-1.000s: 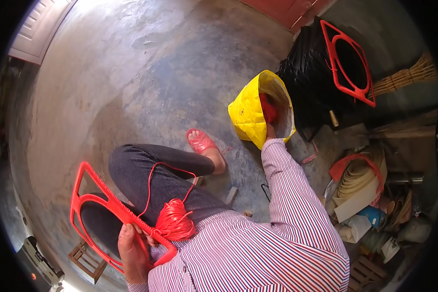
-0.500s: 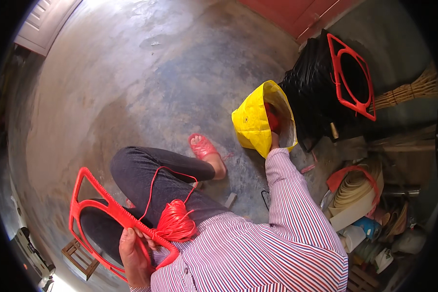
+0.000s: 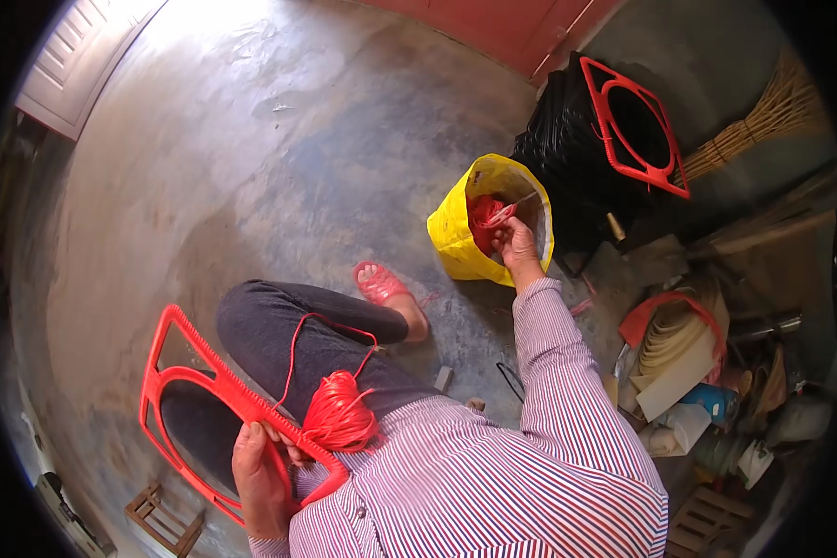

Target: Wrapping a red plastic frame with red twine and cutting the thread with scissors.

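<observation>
My left hand (image 3: pixel 262 474) is closed around the lower bar of a red plastic frame (image 3: pixel 205 386) with a round opening and a toothed edge. Against that frame, on my lap, rests a bundle of red plastic cord (image 3: pixel 341 414); one loose strand loops over my thigh. My right hand (image 3: pixel 518 247) reaches into an open yellow bag (image 3: pixel 456 228). Its fingers are closed at red cord (image 3: pixel 485 214) inside, where a pale, thin piece shows that is too small to name. The fingertips are partly hidden.
Behind the bag stands a black pleated bundle (image 3: pixel 560 126) with another red frame (image 3: pixel 637 126) on its end. A straw broom (image 3: pixel 749 126) leans at the far right. Below it lie a cream coiled strip (image 3: pixel 679 358) and mixed clutter. Small wooden stools (image 3: pixel 163 521) stand low on both sides.
My right hand has come up from deep in the yellow bag, and it and the red cord now show at the opening. The bag's mouth faces up more. My left hand still holds the frame.
</observation>
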